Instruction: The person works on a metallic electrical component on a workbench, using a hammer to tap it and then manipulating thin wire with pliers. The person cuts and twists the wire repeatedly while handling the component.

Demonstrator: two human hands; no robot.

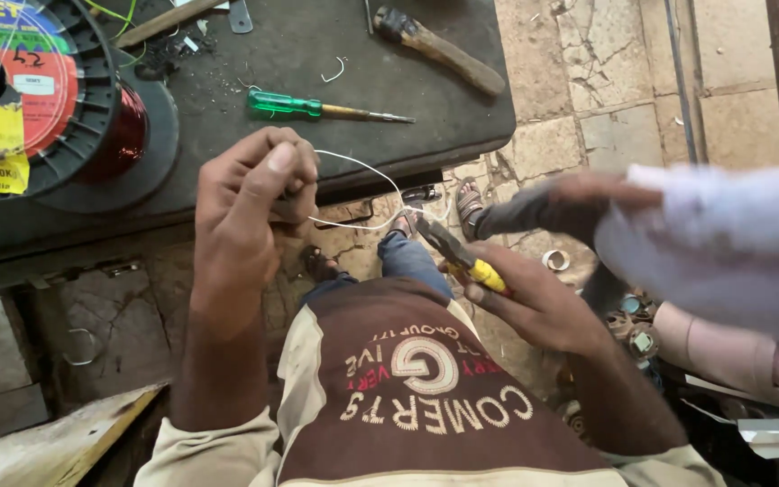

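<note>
Left hand [259, 194] at 11 o'clock, fingers pinched narrow round end of thin white wire [367, 171], likely holding it taut. Right hand [534, 302] at 3 o'clock, closed round yellow-handled pliers [457, 252], nose toward wire's loop, likely lined up to grip. Green screwdriver [317, 106] on dark bench [317, 54] at 12. Copper wire spool [47, 99] cut off at 10. Co-worker's sleeve [723, 243] blurred at 3; wire's far end hard to trace.
</note>
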